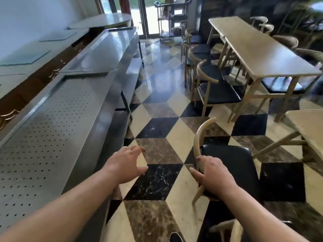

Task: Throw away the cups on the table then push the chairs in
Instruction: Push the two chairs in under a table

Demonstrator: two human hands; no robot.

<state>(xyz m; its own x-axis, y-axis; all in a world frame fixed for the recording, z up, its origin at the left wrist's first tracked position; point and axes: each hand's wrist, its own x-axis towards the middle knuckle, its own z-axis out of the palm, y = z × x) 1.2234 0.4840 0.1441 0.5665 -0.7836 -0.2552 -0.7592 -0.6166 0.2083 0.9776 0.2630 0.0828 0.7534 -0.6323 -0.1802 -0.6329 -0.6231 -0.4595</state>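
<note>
A wooden chair (232,165) with a curved backrest and a black seat stands in the aisle at lower right, its seat facing the near table (309,126) at the right edge. My right hand (212,173) grips the chair's curved backrest rail from the left. My left hand (126,164) hovers over the tiled floor left of the chair, fingers spread and holding nothing. No cups are visible on any table.
A long steel counter (57,119) runs along the left. A long wooden table (258,49) stands at upper right with several black-seated chairs (215,91) along its left side. A checkered tile aisle (157,105) leads to glass doors and a shelf cart (167,18).
</note>
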